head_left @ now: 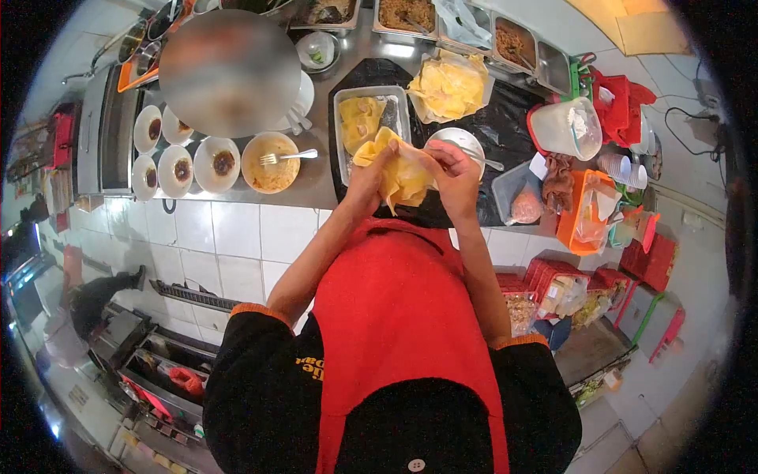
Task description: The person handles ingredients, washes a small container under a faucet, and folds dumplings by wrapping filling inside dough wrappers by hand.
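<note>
My left hand (369,178) is closed on yellow dough wrappers (407,178), which hang loosely below its fingers. At their right side, my right hand (454,175) has its fingers pinched together close to the wrappers' edge; whatever is between them is too small to make out. Behind my left hand, a metal tray (403,107) holds more yellow pieces with filling on them. A large pile of yellow wrappers (450,85) lies on wrapping behind my hands. Beyond my right hand stands a white bowl (458,136) with a utensil resting in it.
Several white bowls with dark sauce (175,171) stand at the left, beside a bowl with a fork (260,175). Food containers (404,17) line the back. A large tub (564,130) and an orange basket (580,217) are at the right. Someone's legs (103,296) show at far left.
</note>
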`<act>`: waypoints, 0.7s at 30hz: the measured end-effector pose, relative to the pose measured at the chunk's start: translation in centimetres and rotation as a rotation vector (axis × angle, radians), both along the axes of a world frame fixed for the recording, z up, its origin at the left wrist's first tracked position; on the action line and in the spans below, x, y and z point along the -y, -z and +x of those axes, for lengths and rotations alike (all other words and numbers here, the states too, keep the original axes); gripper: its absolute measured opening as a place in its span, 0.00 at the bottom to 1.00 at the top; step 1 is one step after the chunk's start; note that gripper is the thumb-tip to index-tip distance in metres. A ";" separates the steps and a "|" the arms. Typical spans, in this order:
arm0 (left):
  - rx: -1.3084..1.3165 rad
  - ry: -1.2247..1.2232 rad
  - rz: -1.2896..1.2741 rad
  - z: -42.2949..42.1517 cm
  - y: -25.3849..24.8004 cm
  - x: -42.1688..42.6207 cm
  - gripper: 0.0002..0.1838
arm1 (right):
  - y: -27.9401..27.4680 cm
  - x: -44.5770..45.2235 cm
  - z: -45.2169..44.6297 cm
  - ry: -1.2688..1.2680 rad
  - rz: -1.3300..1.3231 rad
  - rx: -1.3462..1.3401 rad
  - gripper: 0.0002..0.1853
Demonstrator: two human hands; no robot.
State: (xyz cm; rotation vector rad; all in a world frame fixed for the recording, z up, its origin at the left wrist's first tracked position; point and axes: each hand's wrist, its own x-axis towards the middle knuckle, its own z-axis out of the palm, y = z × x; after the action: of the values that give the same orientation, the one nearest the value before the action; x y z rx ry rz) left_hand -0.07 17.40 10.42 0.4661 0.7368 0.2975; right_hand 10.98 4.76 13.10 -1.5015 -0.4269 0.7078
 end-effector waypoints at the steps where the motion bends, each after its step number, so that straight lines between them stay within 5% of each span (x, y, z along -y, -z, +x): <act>1: -0.024 -0.014 -0.051 0.1 0.4 -0.1 0.15 | -0.2 -0.2 0.1 -0.004 0.022 -0.013 0.18; 6: -0.028 -0.039 -0.047 0.4 0.4 -0.1 0.15 | -0.8 -1.1 0.6 0.020 0.074 -0.120 0.16; 17: 0.061 0.177 0.607 -1.9 -1.2 -1.4 0.08 | -3.1 -4.2 1.9 -0.268 -0.012 0.043 0.16; 21: -0.002 0.094 0.527 -3.5 -0.2 -1.4 0.07 | -1.5 -4.9 2.5 -0.472 -0.123 -0.055 0.12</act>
State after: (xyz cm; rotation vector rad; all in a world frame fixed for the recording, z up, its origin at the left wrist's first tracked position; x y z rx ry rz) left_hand -3.60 18.78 10.64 0.9973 0.6322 0.4045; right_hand 13.53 9.66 14.62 -1.5054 -0.7179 1.1596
